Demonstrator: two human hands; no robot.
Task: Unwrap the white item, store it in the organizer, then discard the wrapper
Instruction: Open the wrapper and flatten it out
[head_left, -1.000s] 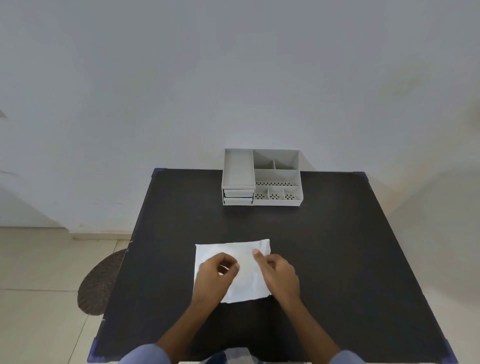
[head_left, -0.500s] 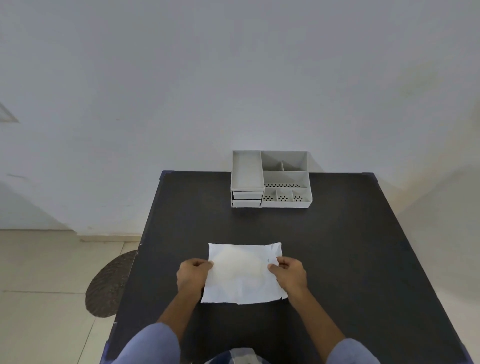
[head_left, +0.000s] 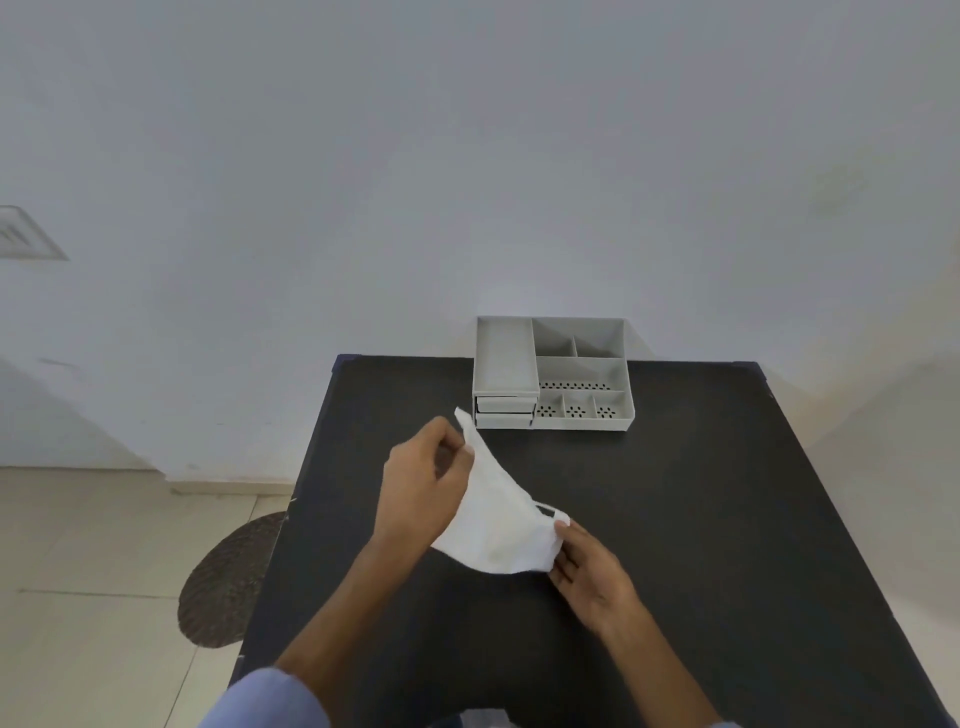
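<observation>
Nearest I saw pale blue sleeves (head_left: 270, 699) at the bottom edge, bare forearms above them. Right hand (head_left: 592, 574) had its fingertips closed on the lower right corner of the white wrapper (head_left: 496, 519), a thin, soft, crinkled pouch with a small loop or flap sticking out beside that corner. Left hand (head_left: 423, 486) pinched the top corner, thumb against fingers, holding it raised. The pouch hung slanted between both hands above the matte black table (head_left: 701, 519), off the surface as far as I could tell. Further back, the grey plastic organizer (head_left: 553, 374) sat at the table's far edge against the wall: open rectangular compartments, perforated floors, two shallow drawers on its left. I could not tell the wrapper's contents.
</observation>
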